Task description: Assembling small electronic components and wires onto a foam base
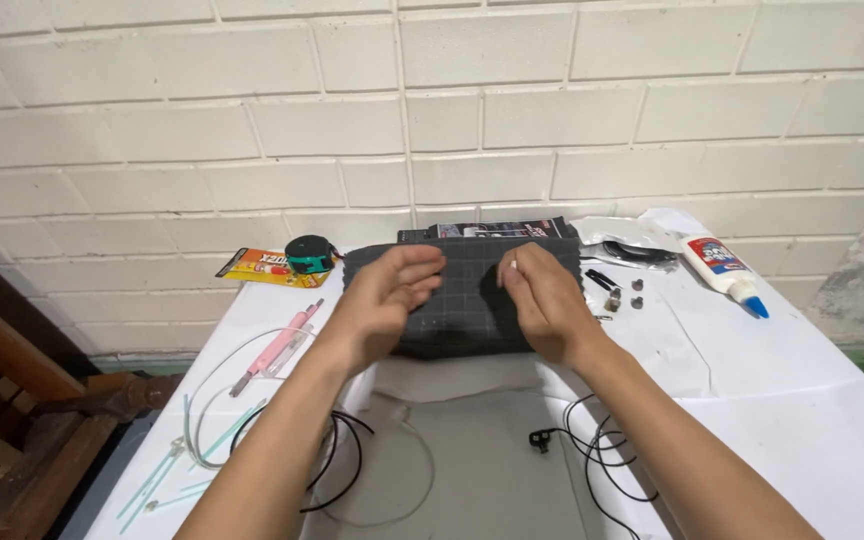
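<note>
Black wires (602, 460) lie nearest, at 5 o'clock. Right hand (542, 300) pinches a small white piece (513, 265); left hand (387, 295) hovers, fingers loosely open. A slackened pinch risks dropping it onto the dark mat (467, 300).

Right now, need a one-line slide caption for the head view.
Two bare hands, left hand and right hand, raised over a dark gridded mat on a white-covered table.

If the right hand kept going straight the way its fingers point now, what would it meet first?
Probably the left hand: the right hand points inward and up over the dark grid mat, toward the left fingertips. Depth is unclear, so it might pass above them.
</note>
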